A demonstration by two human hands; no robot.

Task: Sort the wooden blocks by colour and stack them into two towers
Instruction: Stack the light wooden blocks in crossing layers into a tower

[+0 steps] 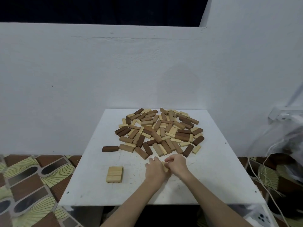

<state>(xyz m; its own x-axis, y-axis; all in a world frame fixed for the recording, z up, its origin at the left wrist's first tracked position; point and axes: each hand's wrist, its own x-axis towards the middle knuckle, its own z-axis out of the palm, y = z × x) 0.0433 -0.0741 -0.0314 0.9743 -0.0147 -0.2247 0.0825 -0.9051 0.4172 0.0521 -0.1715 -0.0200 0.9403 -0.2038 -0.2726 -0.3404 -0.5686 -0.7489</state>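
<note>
A heap of light and dark wooden blocks (159, 131) covers the far half of the white table (213, 169). One dark block (110, 148) lies apart at the heap's left edge. Near the front left sits a flat layer of three light blocks (114, 174) side by side. My left hand (155, 169) and my right hand (176, 164) meet just in front of the heap, and between them they hold light blocks (165, 167). Both hands' fingers curl around these blocks, which are mostly hidden.
A white wall stands right behind the table. Patterned floor tiles (32, 185) show to the left. At the right lie a clear plastic bag (282, 136) and white cords (262, 177) beside the table edge.
</note>
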